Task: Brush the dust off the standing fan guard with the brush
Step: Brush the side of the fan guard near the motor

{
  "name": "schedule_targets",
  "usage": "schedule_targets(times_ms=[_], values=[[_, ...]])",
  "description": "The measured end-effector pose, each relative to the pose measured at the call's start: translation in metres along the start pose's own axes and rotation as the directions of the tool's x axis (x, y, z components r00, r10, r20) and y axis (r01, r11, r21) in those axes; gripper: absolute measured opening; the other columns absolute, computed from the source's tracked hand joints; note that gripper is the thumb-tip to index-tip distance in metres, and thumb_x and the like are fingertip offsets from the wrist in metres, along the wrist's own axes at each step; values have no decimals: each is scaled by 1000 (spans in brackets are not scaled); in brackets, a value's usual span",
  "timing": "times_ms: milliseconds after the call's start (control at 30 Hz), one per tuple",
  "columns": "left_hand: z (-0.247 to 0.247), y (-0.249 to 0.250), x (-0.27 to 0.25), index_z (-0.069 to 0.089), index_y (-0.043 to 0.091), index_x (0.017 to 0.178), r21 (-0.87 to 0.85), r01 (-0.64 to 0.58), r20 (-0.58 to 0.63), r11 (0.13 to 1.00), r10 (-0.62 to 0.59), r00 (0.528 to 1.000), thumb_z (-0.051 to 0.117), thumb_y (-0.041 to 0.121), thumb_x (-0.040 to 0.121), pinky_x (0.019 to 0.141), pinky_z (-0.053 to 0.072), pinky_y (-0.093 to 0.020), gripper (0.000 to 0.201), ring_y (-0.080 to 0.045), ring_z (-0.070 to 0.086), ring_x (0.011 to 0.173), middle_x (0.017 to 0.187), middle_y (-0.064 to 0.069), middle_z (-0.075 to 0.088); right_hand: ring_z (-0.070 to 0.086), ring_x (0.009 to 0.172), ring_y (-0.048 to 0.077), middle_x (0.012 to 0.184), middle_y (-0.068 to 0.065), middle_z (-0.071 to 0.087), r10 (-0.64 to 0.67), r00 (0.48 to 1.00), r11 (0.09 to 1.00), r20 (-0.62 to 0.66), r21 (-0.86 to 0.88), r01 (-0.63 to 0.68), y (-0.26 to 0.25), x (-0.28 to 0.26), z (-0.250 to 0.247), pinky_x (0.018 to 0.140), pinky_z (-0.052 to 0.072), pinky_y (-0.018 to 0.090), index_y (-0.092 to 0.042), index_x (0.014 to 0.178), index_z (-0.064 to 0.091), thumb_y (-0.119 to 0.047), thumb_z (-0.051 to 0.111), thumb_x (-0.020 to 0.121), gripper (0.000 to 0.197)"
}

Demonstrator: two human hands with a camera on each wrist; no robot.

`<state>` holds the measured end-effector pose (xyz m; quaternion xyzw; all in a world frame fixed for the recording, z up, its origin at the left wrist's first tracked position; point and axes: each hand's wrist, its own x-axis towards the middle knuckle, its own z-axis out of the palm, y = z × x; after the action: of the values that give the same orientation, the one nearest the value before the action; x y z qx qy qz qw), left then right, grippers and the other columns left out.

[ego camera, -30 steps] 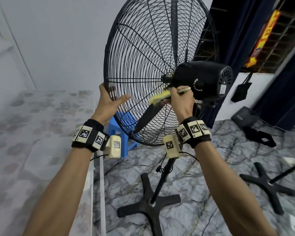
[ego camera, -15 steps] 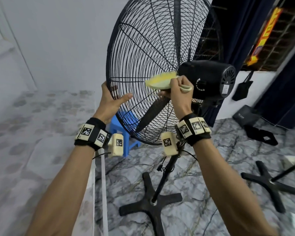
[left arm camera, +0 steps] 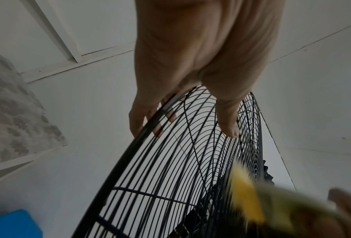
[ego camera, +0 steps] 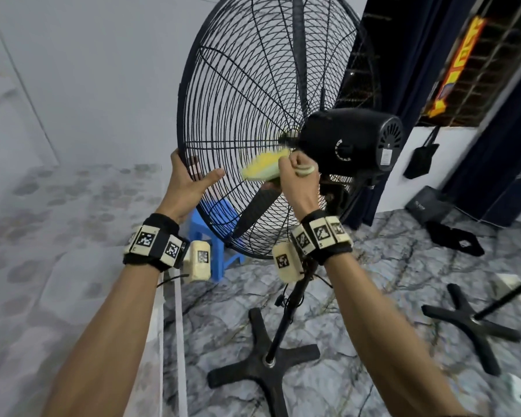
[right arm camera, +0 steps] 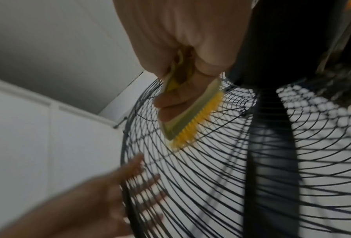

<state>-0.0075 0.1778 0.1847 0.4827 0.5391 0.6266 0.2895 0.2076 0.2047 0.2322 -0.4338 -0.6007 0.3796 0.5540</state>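
Gripping the brush (ego camera: 263, 170) by its handle, my right hand (ego camera: 292, 179) is closed in a fist around it, with the looped end of the handle sticking out past my knuckles toward the motor housing (ego camera: 351, 142). Its yellow bristles lie against the rear wires of the fan guard (ego camera: 238, 94), just off the hub at about 8 o'clock on the guard's face; the wrist view shows them touching the wires there. My left hand (ego camera: 187, 183) steadies the guard at its rim near 9 o'clock, thumb stretched flat across the back wires and fingers passed round the rim to the far side, seen through the mesh; whether they curl tight I cannot tell, but the hand looks more braced than clenched.

By my judgement the brush is light and stiff in the back with springy bristles, best held well back on the handle so the whole row can rake the wires. I take the guard for thin, slightly flexible wire on a firm outer hoop, so the rim is the place to hold; the head would likely swing on its stand (ego camera: 286, 314) without that brace.

Beyond the fan, a blue stool (ego camera: 206, 227) stands behind the guard's lower edge at 7 o'clock, and the stand's cross base (ego camera: 265, 368) sits on the marbled floor (ego camera: 382, 284).
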Motion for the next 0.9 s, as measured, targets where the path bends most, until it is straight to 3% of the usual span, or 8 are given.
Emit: schedule_targets(times_ms=[100,300,500,567,633,700,800,900], values=[[-3,-2,0,23,17,154,7,-2,2,1000,2,1000,82,28,89,110,37,-32,88,-13,42,137,146,2,45,66,82,54,77,16,57,70,994,991,78,-116,-60,18,-2,-9,59,55,65,-20,62,39,-34,61,78,30],[2,-2,1,22,19,155,-20,5,13,1000,-4,1000,84,34,83,118,36,-38,96,-15,39,143,152,-2,43,61,48,17,68,2,46,-94,996,989,12,114,92,-14,5,-5,56,56,51,-14,72,36,1,52,94,31],[-4,-4,2,22,20,155,2,12,9,1000,-12,1000,82,34,87,115,34,-34,92,-12,40,139,150,2,44,56,67,36,74,7,43,38,996,997,86,-68,-32,25,-11,-12,57,53,70,-21,66,36,-17,59,82,28],[-4,-4,1,20,20,155,13,12,26,1000,-12,1000,82,44,83,119,33,-39,98,-14,38,142,154,0,42,60,62,44,72,9,44,-10,996,998,91,-61,16,6,-10,-12,55,57,61,-19,68,37,-15,59,84,28],[-2,-2,0,19,21,156,38,9,30,999,-10,999,80,49,84,120,32,-40,99,-14,37,143,157,1,40,63,56,36,74,11,47,-97,992,994,75,55,93,-9,-3,-8,47,56,37,-15,72,35,-3,54,92,30],[-3,-3,1,21,23,157,23,35,33,999,-36,999,72,53,91,120,33,-42,88,-14,40,141,153,5,43,65,57,28,86,18,53,-151,982,983,111,120,138,-20,-1,-1,44,54,29,-12,76,35,2,50,95,28],[-7,-4,4,31,30,155,-35,75,49,997,-73,996,55,69,96,118,38,-58,75,-17,49,140,147,17,49,68,69,23,98,16,48,-63,993,998,102,25,61,-4,-5,5,51,60,36,1,80,39,1,52,94,19],[-12,-5,2,32,36,157,-17,22,36,1000,-22,999,52,71,97,117,41,-57,72,-13,51,139,150,19,49,67,79,51,85,17,52,59,990,995,129,-91,-48,15,-11,3,62,59,52,-12,72,40,-21,61,81,25]])
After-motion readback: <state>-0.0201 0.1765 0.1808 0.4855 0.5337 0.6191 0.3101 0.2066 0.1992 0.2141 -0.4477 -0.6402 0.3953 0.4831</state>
